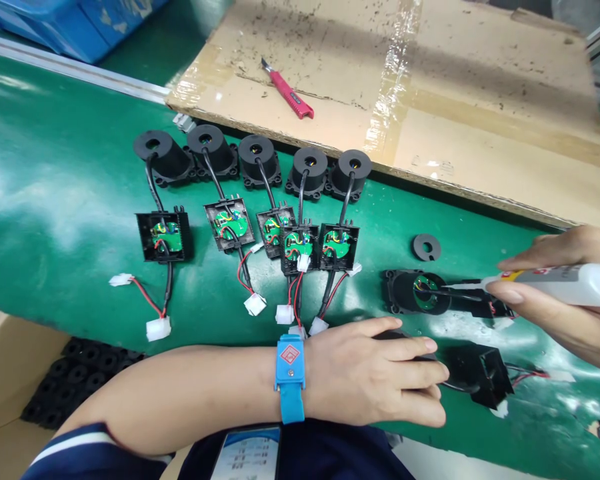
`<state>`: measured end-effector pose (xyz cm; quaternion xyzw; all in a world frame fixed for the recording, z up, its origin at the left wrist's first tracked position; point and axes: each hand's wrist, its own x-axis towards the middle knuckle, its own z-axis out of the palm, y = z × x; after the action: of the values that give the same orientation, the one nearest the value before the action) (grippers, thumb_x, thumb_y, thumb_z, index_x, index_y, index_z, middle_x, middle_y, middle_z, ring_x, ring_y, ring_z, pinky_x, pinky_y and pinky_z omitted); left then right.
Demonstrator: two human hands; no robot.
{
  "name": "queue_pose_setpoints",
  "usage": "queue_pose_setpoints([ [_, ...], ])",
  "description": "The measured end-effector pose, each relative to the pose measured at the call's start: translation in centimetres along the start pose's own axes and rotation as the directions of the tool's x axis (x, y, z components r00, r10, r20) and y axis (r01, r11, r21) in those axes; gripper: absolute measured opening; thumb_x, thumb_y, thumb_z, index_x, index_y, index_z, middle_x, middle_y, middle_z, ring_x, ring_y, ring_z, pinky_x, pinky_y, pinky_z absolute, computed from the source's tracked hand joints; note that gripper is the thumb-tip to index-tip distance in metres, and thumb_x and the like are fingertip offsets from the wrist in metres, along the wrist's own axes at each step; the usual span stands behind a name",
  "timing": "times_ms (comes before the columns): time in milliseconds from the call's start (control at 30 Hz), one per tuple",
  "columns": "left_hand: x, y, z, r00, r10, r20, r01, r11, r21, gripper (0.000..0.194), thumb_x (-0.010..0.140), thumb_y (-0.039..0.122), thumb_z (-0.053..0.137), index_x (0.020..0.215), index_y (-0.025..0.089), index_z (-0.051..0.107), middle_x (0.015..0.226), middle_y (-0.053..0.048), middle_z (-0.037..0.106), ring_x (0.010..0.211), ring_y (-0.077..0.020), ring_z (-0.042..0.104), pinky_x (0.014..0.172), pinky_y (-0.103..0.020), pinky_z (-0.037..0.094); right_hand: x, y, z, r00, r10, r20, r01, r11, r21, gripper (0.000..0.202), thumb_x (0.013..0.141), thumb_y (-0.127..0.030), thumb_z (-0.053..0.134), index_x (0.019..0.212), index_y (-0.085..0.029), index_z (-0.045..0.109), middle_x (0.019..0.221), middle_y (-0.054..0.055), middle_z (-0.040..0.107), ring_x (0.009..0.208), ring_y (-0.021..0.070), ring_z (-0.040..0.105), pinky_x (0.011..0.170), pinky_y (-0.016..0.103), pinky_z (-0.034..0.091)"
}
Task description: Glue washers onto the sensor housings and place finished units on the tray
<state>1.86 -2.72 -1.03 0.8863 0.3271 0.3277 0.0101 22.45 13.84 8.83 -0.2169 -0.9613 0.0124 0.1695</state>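
Observation:
My right hand (555, 293) is closed around a white glue bottle (593, 283). Its thin nozzle tip reaches the open round black housing (403, 291), which shows a green circuit board and a black cable inside. Just above that housing lies a loose black ring (426, 247). My left hand (375, 373), wearing a blue wrist strap (291, 373), is draped palm down with its fingers curved over another black housing (397, 335), mostly hidden beneath it. A cable runs from there to a black box (485, 373) with red wires at its right.
Several wired units, round caps (257, 157) joined to open boxes (163, 237), line the green table (55, 180). Behind them, a red utility knife (293, 93) lies on cardboard (455, 87). A blue bin (75, 27) stands back left; a phone (247, 453) is near my body.

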Motion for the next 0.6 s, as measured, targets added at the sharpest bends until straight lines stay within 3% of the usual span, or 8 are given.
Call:
queue_pose_setpoints([
  [600, 0.16, -0.14, -0.07, 1.000, -0.008, -0.003, 0.008, 1.000, -0.003, 0.033, 0.108, 0.022, 0.049, 0.103, 0.037, 0.078, 0.129, 0.010, 0.073, 0.129, -0.0145, 0.062, 0.106, -0.033, 0.052, 0.37, -0.03, -0.07, 1.000, -0.023, -0.010, 0.023, 1.000, -0.009, 0.044, 0.103, -0.067, 0.057, 0.088, -0.026, 0.060, 0.072, -0.004, 0.070, 0.056, 0.0120, 0.067, 0.051, 0.025, 0.046],
])
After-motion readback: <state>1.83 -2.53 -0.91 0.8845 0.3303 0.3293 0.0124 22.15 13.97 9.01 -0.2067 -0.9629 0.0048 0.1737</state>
